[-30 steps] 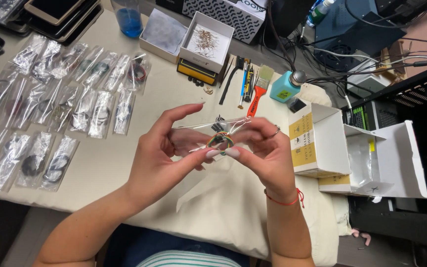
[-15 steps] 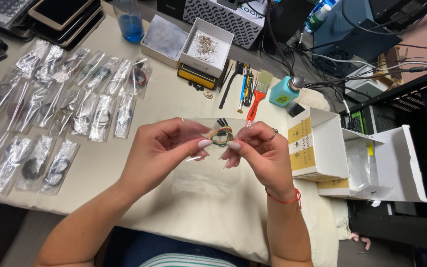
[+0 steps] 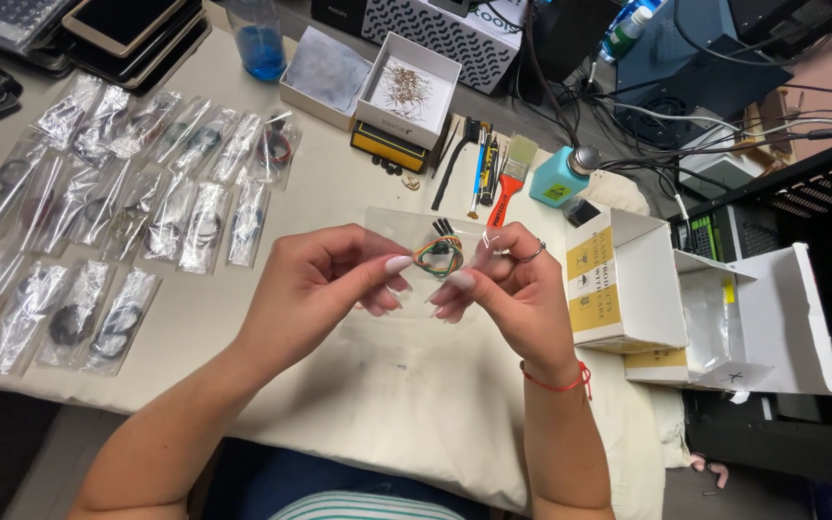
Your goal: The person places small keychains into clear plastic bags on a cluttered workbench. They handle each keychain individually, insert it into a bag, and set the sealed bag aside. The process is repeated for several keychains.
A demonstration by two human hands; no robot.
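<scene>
Hands meet over the middle of the cream-covered table (image 3: 243, 318), raised a little off the cloth, wrists angled inward. Left hand (image 3: 315, 289) comes in from the left with its fingers curled, thumb and forefinger pinched on the left edge of a small clear bag (image 3: 406, 226). Right hand (image 3: 512, 289) mirrors it, ring on one finger and a red string bracelet (image 3: 560, 383) at the wrist, its fingertips pinched on the bag's right side. Inside the bag sits a small coil of wires (image 3: 438, 256), orange, green and yellow, with a black connector at the top, right between the two thumbs. So both hands are closed down to a fingertip pinch, nothing else in either palm.

Against half a second ago: the hands have drawn slightly apart, and the coil now shows plainly between them where the fingertips were crowding it (the bag looks flatter and more spread as well). A second back, the left fingers stood taller, more splayed.

Around them: rows of clear packets (image 3: 117, 221) lie on the left of the table, an open white box (image 3: 406, 91) of small parts at the top, a teal bottle (image 3: 559, 178) and an orange-handled brush (image 3: 507, 188) beyond the hands, and an open white carton (image 3: 628, 289) just beside the right hand.
</scene>
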